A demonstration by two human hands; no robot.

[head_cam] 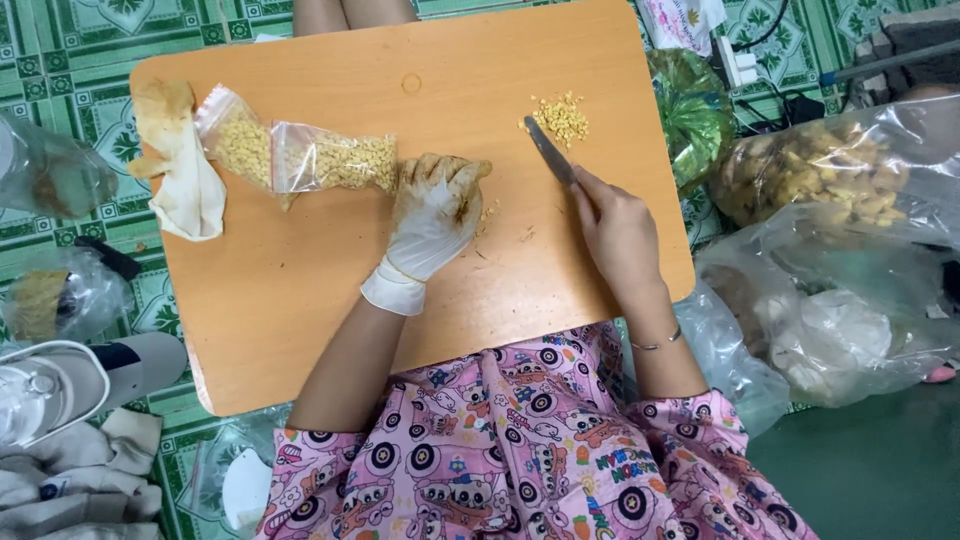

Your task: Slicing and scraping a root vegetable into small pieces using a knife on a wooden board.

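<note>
My left hand (432, 215) wears a stained white glove and rests curled on the orange wooden board (300, 290), with small yellow bits beside its fingers. Whether it holds anything I cannot tell. My right hand (618, 235) is bare and grips a knife (548, 150), whose blade points up-left toward a small heap of chopped yellow pieces (562, 117). Two clear small bags of yellow pieces (300, 155) lie just left of the gloved hand. A soiled white glove (185, 165) lies crumpled at the board's left end.
Big clear plastic bags (830, 175) with brownish-yellow chunks sit to the right on the green patterned floor (60, 60). A green shiny bag (692, 115) lies by the board's right edge. More bags and a white appliance (60, 385) stand at left.
</note>
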